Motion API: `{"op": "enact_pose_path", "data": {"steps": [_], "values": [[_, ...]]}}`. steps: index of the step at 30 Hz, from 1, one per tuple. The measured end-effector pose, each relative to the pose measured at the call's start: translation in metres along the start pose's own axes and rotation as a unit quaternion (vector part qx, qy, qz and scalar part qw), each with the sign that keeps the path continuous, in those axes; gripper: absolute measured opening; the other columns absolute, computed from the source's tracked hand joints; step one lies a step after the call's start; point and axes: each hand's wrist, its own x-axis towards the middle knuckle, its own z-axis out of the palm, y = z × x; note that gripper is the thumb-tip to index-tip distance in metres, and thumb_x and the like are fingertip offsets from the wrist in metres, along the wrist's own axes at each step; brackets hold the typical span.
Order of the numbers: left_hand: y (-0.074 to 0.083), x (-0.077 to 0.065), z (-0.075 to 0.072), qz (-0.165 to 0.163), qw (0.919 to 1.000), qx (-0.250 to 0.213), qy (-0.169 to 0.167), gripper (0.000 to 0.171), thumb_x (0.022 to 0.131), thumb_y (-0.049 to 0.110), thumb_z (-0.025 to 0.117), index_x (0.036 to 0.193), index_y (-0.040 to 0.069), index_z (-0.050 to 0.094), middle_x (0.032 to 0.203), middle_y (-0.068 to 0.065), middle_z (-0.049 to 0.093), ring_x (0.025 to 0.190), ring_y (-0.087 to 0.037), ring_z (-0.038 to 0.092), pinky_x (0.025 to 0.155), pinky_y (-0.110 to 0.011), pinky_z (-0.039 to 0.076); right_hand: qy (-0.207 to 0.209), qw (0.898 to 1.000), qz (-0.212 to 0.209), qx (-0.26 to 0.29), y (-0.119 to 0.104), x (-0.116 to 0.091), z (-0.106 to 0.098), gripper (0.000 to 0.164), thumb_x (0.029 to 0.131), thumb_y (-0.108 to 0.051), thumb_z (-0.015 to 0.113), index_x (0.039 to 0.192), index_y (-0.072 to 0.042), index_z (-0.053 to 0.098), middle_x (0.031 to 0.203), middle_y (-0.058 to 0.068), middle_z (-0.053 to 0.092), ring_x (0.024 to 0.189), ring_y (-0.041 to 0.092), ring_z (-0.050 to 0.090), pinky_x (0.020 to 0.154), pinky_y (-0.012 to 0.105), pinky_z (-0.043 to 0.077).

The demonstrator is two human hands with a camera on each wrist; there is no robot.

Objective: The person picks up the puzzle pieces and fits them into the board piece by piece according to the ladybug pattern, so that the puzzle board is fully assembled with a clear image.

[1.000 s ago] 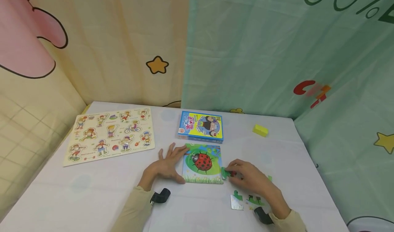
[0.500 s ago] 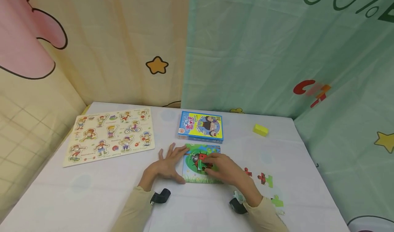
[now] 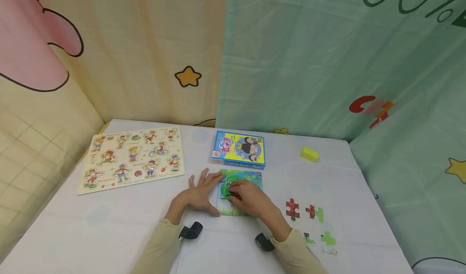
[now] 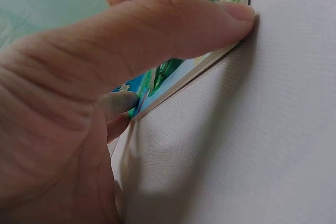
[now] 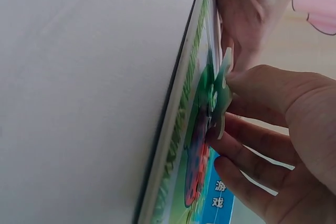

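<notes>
A square ladybug puzzle board (image 3: 227,211) lies on the white table in front of the person. The left hand (image 3: 198,195) spreads its fingers along the board's left side, fingertips at the upper corner and thumb (image 4: 210,24) at the lower one. Over the board's middle, the right hand (image 3: 251,197) pinches a green jigsaw piece (image 5: 223,98) between thumb and fingers. In the right wrist view the piece stands tilted, close over the picture. Much of the ladybug is hidden by the right hand in the head view.
Several loose jigsaw pieces, among them a red one (image 3: 292,210) and a green one (image 3: 328,238), lie to the right. Behind the board sits a blue card box (image 3: 238,149). A wooden peg puzzle (image 3: 132,159) is at the left, a yellow block (image 3: 309,154) at the back right.
The right hand has carried the green jigsaw piece leftward from beside the board's right edge to over its left-middle part, uncovering the loose pieces. The left hand has stayed at the board's left side.
</notes>
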Motion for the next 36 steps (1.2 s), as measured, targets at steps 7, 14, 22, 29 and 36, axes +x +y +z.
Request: {"op": "enact_pose_path", "data": {"steps": [7,14,22,29,36], "values": [[0.0,-0.001,-0.001,0.008,0.9999,-0.007,0.001,0.116,0.067,0.035,0.092,0.16,0.017,0.024,0.168,-0.004,0.016,0.154,-0.041,-0.01,0.112,-0.075,-0.011,0.005,1.0,-0.005,-0.002,0.0,0.002,0.002,0.025,0.095,-0.019,0.068,0.115,-0.005,0.075,0.119,0.008,0.072,0.115,0.023,0.066,0.101,0.039,0.053],[0.0,0.0,-0.001,0.007,1.0,-0.004,0.005,0.115,0.067,0.033,0.092,0.159,0.016,0.025,0.167,-0.004,0.018,0.154,-0.041,-0.008,0.112,-0.075,-0.01,0.003,1.0,-0.009,0.024,0.002,0.002,0.004,0.028,0.096,-0.017,0.067,0.12,-0.004,0.072,0.122,0.008,0.071,0.118,0.025,0.064,0.103,0.041,0.051],[0.0,0.0,-0.002,0.008,0.9999,-0.007,0.001,0.115,0.068,0.034,0.091,0.16,0.017,0.024,0.168,-0.004,0.017,0.154,-0.041,-0.01,0.112,-0.075,-0.011,0.01,1.0,-0.008,-0.004,-0.002,0.004,0.004,0.027,0.097,-0.018,0.066,0.12,-0.005,0.072,0.123,0.008,0.07,0.119,0.023,0.063,0.104,0.038,0.051],[-0.003,0.002,-0.002,0.027,0.9992,0.0,0.029,0.089,0.084,0.045,0.077,0.156,0.015,0.035,0.164,-0.008,0.026,0.154,-0.043,-0.004,0.111,-0.077,-0.009,0.011,0.999,-0.011,-0.033,-0.005,0.008,0.003,0.026,0.097,-0.019,0.067,0.117,-0.006,0.075,0.121,0.007,0.071,0.117,0.023,0.064,0.103,0.037,0.052],[0.0,0.01,0.007,0.031,0.9908,0.022,0.13,0.054,0.092,0.035,0.072,0.14,0.014,0.059,0.146,-0.008,0.048,0.147,-0.04,0.02,0.114,-0.072,0.005,0.02,0.999,-0.016,-0.045,-0.006,0.006,0.004,0.023,0.096,-0.017,0.068,0.114,-0.008,0.076,0.119,0.007,0.071,0.113,0.023,0.065,0.097,0.036,0.055]]}}
